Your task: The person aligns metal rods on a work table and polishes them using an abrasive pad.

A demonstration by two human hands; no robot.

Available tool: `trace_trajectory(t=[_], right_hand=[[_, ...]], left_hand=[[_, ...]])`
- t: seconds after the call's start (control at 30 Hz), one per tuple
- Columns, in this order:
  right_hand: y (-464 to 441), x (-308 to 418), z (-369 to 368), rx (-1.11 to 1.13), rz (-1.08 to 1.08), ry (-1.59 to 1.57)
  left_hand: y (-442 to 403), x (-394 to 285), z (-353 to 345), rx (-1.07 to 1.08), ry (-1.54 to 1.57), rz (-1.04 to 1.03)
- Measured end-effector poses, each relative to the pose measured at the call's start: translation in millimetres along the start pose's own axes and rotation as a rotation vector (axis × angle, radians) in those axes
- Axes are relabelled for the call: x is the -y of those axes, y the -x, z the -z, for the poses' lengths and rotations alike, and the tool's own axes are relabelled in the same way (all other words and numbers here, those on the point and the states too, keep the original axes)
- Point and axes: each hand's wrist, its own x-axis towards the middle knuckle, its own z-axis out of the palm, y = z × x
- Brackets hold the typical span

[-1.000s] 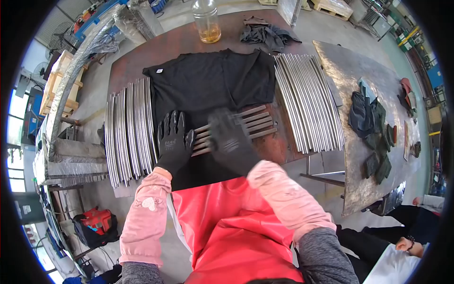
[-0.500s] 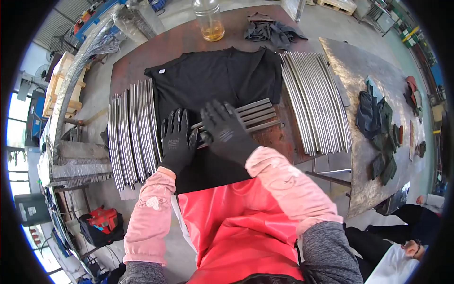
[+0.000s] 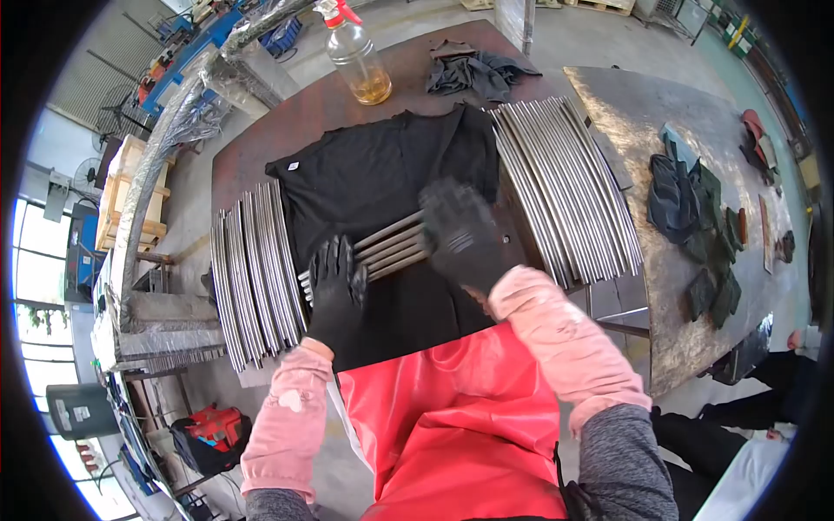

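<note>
Several metal rods (image 3: 393,246) lie side by side across a black cloth (image 3: 373,165), which looks like a T-shirt, on the table. My left hand (image 3: 334,286), in a black glove, rests over their left ends with the fingers stretched out. Over their right ends lies my right hand (image 3: 465,233), also gloved, its fingers extended and a little blurred. Both palms face down, and the rod ends beneath the right hand are hidden.
A row of metal rods (image 3: 252,278) stands at the left, a wider row of rods (image 3: 569,191) at the right. Behind are a spray bottle (image 3: 360,69) with amber liquid and dark rags (image 3: 478,74). A second table (image 3: 608,95) holds gloves and cloths. Another person's sleeve (image 3: 747,478) shows lower right.
My right hand has slid rightward along the rods from near their middle to their right ends, uncovering the middle. My left hand stays at the left ends. The camera view has shifted.
</note>
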Motion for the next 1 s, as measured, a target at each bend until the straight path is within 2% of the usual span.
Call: trace_trajectory(t=[0.1,0.17,0.23,0.33,0.4,0.53,0.67,0.83,1.0], right_hand=[[1,-23,7,0.044,-0.096,0.170],[-4,0,-1,0.031,-0.100,-0.033],[-5,34,-21,0.047,0.057,-0.092],[-17,20,-31,0.009,0.046,-0.102],[-29,-22,-20,0.046,-0.097,-0.031],[-12,-25,3,-0.031,-0.053,0.068],[10,7,14,0.087,0.089,-0.090],[7,-14,7,0.015,-0.055,0.096],[15,86,-34,0.042,0.018,-0.182]], left_hand=[[2,-14,6,0.007,0.002,0.044],[-9,-16,12,-0.017,-0.003,0.078],[-20,-8,7,-0.024,-0.008,0.065],[-27,8,-5,-0.047,-0.001,0.065],[-21,8,-1,-0.051,0.001,0.068],[-22,-8,9,-0.066,0.017,0.048],[5,-29,30,-0.024,0.133,0.040],[-8,-28,10,-0.087,-0.012,0.183],[12,-29,11,-0.015,0.073,0.161]])
